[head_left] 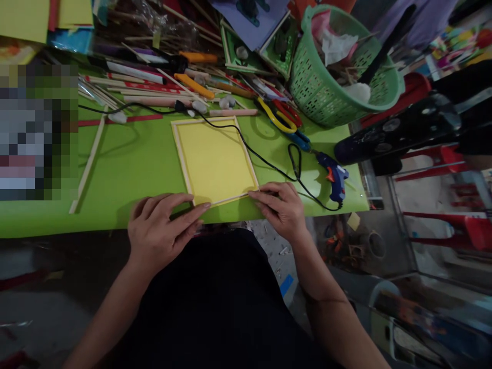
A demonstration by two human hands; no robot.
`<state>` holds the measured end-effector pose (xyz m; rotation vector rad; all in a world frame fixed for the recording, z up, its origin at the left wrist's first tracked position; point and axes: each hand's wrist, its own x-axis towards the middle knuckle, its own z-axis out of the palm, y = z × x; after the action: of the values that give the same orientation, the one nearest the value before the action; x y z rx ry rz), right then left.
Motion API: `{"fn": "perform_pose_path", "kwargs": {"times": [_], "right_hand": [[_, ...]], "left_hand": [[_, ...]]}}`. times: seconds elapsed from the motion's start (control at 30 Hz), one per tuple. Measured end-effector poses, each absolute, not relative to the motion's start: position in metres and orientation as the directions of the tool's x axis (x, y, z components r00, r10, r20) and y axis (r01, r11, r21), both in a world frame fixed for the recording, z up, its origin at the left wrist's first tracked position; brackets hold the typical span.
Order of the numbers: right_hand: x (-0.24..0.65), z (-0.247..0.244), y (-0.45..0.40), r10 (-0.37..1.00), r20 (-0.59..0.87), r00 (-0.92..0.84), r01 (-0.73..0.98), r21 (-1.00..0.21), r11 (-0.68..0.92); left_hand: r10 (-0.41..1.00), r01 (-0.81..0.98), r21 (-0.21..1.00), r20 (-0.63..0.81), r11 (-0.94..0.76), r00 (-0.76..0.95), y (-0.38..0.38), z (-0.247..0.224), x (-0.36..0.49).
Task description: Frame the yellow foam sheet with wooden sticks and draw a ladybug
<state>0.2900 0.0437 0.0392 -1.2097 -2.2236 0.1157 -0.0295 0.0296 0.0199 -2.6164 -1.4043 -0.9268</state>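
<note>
A square sheet of yellow paper (215,161) lies on the green table, edged on all sides with thin pale wooden sticks. The near stick (229,200) runs along the paper's front edge. My left hand (163,225) grips the near left corner, fingers on the sticks and one fingertip along the near one. At the near right corner, my right hand (282,210) pinches the end of the near stick between its fingers. A black cord crosses the frame's far right part, leading to a blue glue gun (336,179) on the right.
A loose wooden stick (89,164) lies to the left on the green table (126,179). Yellow-handled scissors (277,117), pebbles (200,106) and several sticks and markers crowd the back. A green basket (326,97) stands at the back right, near a dark bottle-like object (395,125).
</note>
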Motion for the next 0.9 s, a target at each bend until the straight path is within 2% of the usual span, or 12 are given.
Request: {"fn": "perform_pose_path", "kwargs": {"times": [0.33,0.5,0.63,0.77,0.9], "right_hand": [[0.290,0.040,0.046,0.794,0.445,-0.413,0.728,-0.362,0.582],[0.291,0.045,0.045,0.796,0.468,-0.384,0.687,-0.431,0.585],[0.278,0.049,0.038,0.772,0.481,-0.416,0.696,-0.378,0.610],[0.256,0.045,0.032,0.736,0.455,-0.501,0.679,-0.322,0.660],[0.244,0.039,0.032,0.741,0.428,-0.517,0.682,-0.317,0.659]], "left_hand": [[0.769,0.765,0.262,0.472,-0.589,0.430,0.030,0.022,-0.030],[0.749,0.719,0.330,0.532,-0.612,0.394,0.030,0.023,-0.030],[0.749,0.672,0.401,0.555,-0.623,0.364,0.026,0.021,-0.033],[0.744,0.695,0.375,0.568,-0.614,0.351,0.023,0.016,-0.032],[0.741,0.712,0.347,0.566,-0.611,0.361,0.022,0.013,-0.032]]}}
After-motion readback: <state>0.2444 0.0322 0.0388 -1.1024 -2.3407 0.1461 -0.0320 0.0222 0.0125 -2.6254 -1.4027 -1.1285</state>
